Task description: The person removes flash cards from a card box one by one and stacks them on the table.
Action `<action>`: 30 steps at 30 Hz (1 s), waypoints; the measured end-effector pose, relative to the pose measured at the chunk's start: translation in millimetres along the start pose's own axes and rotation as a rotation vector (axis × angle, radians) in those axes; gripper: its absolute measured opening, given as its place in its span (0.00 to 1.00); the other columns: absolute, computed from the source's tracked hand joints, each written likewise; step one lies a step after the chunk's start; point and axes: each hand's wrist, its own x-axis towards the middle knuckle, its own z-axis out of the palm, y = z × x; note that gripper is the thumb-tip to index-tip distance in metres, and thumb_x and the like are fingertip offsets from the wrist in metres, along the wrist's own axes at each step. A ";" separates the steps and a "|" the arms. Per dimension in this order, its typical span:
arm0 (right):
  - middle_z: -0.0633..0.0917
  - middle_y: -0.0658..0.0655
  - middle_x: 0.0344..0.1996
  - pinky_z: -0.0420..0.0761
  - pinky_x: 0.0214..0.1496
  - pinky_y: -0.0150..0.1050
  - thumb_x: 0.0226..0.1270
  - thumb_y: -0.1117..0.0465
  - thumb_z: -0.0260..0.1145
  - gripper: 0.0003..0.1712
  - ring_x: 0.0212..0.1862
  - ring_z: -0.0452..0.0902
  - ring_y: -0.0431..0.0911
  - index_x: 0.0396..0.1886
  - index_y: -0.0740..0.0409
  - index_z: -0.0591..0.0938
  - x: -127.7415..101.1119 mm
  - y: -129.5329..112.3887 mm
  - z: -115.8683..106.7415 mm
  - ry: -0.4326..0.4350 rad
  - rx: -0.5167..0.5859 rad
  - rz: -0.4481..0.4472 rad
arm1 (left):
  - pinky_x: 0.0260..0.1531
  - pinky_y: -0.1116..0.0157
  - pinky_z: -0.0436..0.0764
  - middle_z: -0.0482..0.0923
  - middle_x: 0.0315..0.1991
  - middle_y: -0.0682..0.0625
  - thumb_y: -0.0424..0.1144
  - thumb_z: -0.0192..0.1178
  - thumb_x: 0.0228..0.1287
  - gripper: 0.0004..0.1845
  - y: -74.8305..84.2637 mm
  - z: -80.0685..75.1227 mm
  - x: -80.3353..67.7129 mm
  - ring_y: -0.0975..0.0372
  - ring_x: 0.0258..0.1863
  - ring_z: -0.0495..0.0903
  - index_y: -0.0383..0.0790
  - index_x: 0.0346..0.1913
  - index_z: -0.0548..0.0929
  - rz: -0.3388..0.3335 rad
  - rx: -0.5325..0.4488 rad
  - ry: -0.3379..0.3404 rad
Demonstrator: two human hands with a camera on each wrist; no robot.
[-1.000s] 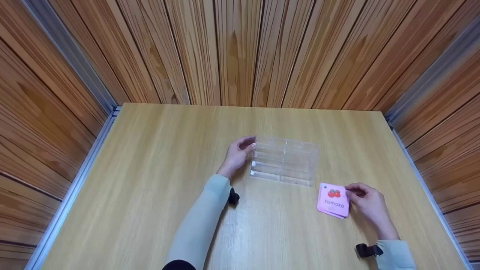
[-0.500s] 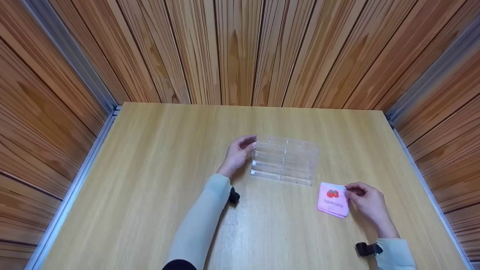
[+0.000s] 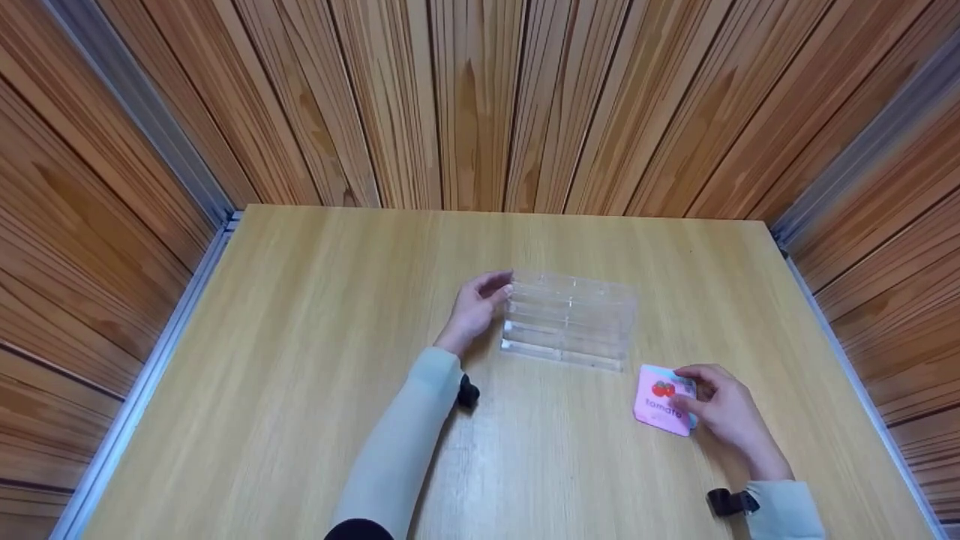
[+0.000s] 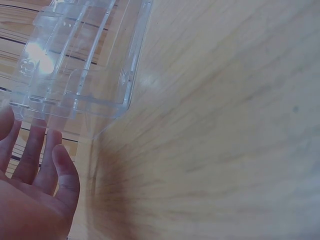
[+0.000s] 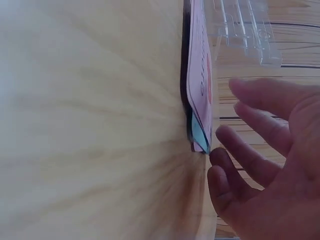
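Observation:
A clear plastic slotted rack (image 3: 570,322) lies at the middle of the wooden table (image 3: 300,337). My left hand (image 3: 476,306) rests against its left end with fingers fairly straight; the left wrist view shows those fingers (image 4: 37,150) just below the rack (image 4: 80,55). A small stack of pink cards (image 3: 658,401), the top one showing a tomato and the word "tomato", lies right of the rack's near corner. My right hand (image 3: 720,409) reaches over the stack's right side. In the right wrist view the stack (image 5: 198,65) is edge-on, a blue card (image 5: 200,134) under it, my fingers (image 5: 260,100) spread loosely above.
Wood-panelled walls (image 3: 480,105) enclose the table on three sides. Metal rails (image 3: 142,382) run along its left and right edges. Black wrist straps (image 3: 466,391) sit on both pale sleeves.
My right hand has slid left over the card stack and now covers part of the top card. The left hand and the rack have not moved.

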 end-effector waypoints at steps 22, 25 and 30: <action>0.63 0.69 0.68 0.64 0.60 0.69 0.44 0.55 0.85 0.56 0.65 0.54 0.67 0.73 0.59 0.66 -0.8 -8.3 3.7 -0.158 -0.126 -0.076 | 0.62 0.63 0.72 0.81 0.56 0.52 0.37 0.62 0.70 0.18 5.6 -3.0 -2.0 0.60 0.58 0.76 0.43 0.61 0.81 0.021 -0.017 0.005; 0.63 0.69 0.68 0.65 0.60 0.69 0.43 0.58 0.84 0.56 0.65 0.54 0.67 0.73 0.60 0.67 -0.4 -8.1 4.8 -0.154 -0.151 -0.090 | 0.60 0.63 0.73 0.81 0.56 0.54 0.39 0.63 0.70 0.18 1.7 -4.5 1.3 0.61 0.58 0.76 0.46 0.61 0.81 0.002 -0.029 -0.003; 0.64 0.69 0.68 0.65 0.61 0.70 0.49 0.63 0.81 0.52 0.65 0.55 0.67 0.74 0.58 0.66 0.1 -7.6 3.4 -0.161 -0.153 -0.072 | 0.58 0.59 0.75 0.80 0.58 0.55 0.44 0.61 0.71 0.18 4.0 -10.8 -1.9 0.61 0.58 0.75 0.49 0.62 0.80 -0.046 -0.058 -0.022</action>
